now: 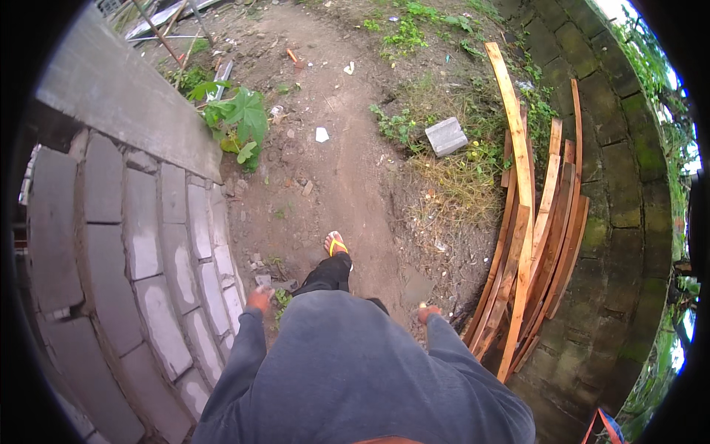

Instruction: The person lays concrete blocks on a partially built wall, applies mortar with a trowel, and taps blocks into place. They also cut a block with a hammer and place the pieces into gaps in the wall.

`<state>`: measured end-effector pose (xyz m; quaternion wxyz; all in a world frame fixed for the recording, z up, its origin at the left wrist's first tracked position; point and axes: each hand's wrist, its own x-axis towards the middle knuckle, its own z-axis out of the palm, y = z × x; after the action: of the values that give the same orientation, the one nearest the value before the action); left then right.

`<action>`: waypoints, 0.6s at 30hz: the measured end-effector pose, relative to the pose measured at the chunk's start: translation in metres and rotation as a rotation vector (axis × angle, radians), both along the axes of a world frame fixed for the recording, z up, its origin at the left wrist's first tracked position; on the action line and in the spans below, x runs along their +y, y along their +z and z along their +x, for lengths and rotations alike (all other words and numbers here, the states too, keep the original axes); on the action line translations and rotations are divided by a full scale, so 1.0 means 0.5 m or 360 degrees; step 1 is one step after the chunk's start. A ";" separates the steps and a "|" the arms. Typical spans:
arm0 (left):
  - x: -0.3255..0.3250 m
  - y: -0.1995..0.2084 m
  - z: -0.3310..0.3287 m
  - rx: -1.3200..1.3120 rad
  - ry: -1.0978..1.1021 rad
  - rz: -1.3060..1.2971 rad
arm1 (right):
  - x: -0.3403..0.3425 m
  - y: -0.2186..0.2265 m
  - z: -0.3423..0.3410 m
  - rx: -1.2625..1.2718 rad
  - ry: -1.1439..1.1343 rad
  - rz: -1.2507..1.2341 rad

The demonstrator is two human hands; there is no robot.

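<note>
My left hand (260, 297) hangs low at my side, close to the grey block wall (159, 244); it is small and smeared, so its fingers cannot be told apart. On the other side my right hand (427, 314) is held low with its fingers curled closed. A small pale spot shows at its top, too small to name. The nearest things to that hand are the long timber boards (518, 244) leaning in a bundle at the right. One foot in a yellow-strapped flip-flop (336, 244) is stepping forward on the dirt path (347, 163).
A mossy block wall (614, 185) runs along the right behind the boards. A loose concrete block (446, 137) lies on grass. Beside the left wall grows a leafy plant (240, 122). Farther up lie a white scrap (322, 135), an orange-handled tool (294, 58) and metal sheets (166, 22).
</note>
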<state>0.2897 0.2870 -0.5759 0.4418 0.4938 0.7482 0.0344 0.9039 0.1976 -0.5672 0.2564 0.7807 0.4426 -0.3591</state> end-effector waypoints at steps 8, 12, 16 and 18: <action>0.527 0.345 -0.001 -0.0450 0.0623 0.0344 | 0.505 0.050 0.035 0.0161 -0.0511 0.0356; 0.479 0.248 -0.139 -0.0559 0.1051 0.0413 | 0.718 0.053 -0.010 0.0171 0.0408 0.0524; 0.304 0.194 -0.039 0.0230 0.0702 -0.0256 | 0.434 0.162 0.059 0.0346 -0.0233 0.0131; 0.317 0.197 0.035 0.0171 0.0721 -0.0508 | 0.534 -0.076 0.251 0.0089 0.0747 0.0113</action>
<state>0.3072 0.4457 -0.4773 0.4547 0.2392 0.8578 -0.0122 1.0296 0.4648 -0.6053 0.2927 0.6546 0.6313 -0.2954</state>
